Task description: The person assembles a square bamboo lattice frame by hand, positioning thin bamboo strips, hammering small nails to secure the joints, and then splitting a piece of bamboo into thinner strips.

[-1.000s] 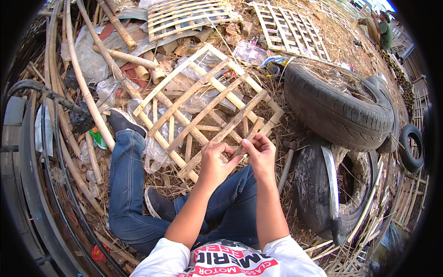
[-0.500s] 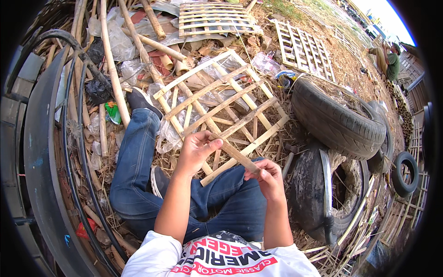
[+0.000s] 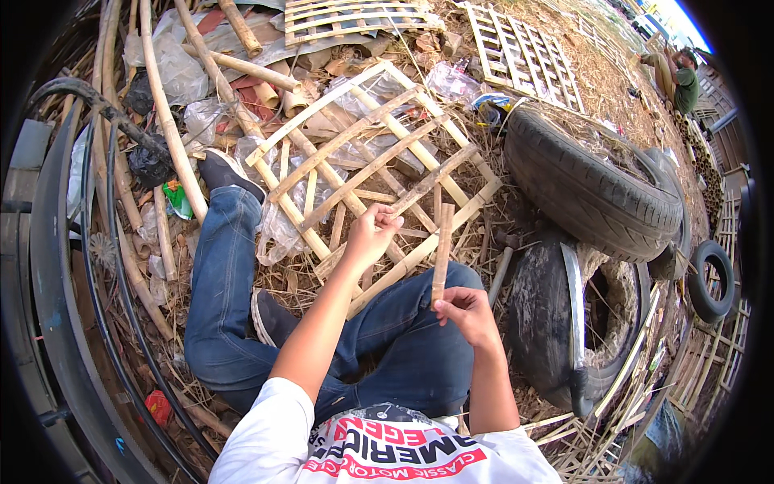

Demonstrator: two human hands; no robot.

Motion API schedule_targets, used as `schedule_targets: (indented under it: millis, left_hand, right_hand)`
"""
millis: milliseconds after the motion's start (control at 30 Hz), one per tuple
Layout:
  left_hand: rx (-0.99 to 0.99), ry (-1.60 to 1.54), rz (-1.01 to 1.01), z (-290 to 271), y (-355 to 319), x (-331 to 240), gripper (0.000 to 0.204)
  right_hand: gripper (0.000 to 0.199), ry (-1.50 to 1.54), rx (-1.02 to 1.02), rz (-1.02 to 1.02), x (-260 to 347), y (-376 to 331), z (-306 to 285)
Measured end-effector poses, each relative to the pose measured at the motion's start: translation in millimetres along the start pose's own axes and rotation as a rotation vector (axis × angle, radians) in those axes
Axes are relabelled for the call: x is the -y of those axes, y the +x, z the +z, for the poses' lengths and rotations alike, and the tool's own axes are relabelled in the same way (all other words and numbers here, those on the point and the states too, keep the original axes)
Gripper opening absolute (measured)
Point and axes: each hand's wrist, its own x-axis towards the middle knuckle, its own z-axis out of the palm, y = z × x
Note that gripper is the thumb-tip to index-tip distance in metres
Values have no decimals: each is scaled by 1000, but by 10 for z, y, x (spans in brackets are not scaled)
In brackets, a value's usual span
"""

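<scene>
Right hand [image 3: 468, 310]: closed around the lower end of a short bamboo strip [image 3: 442, 250], held upright above the knee. Left hand [image 3: 369, 234]: fingers curled, gripping a slat of the bamboo lattice frame [image 3: 379, 153] on the ground. Tyre [image 3: 592, 185] alongside.

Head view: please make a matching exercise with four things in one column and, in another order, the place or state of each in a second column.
Things:
1. bamboo strip
2. lattice frame
3. big tyre
4. left hand

Places or states:
a. lies on the straw to the right of the frame
b. held upright by the right hand
c. raised at the near edge of the frame
d. rests tilted in front of the knees

Pairs: 1-b, 2-d, 3-a, 4-c
</scene>
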Motion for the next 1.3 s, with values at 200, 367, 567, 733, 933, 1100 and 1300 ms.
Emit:
schedule_targets:
  millis: [200,367,567,733,933,1100,1300]
  left_hand:
    - [-16,984,97,318,532,507,55]
    - [19,925,170,366,709,712,55]
    - [-5,802,216,254,775,531,64]
    - [11,694,183,76,779,282,71]
    - [9,531,197,-144,748,-140,75]
    - [77,452,121,-322,675,-352,79]
    - [-118,470,374,-101,706,0,75]
  right_hand:
    - [13,76,-196,6,2,243,-406]
    - [16,61,-271,2,-137,460,-582]
    - [16,221,-487,-19,-161,544,-724]
    - [19,495,-589,-55,-236,674,-693]
    - [20,455,-460,19,-259,1015,-564]
    - [27,244,-244,-15,-362,1686,-417]
    - [39,305,163,115,-563,2625,-517]
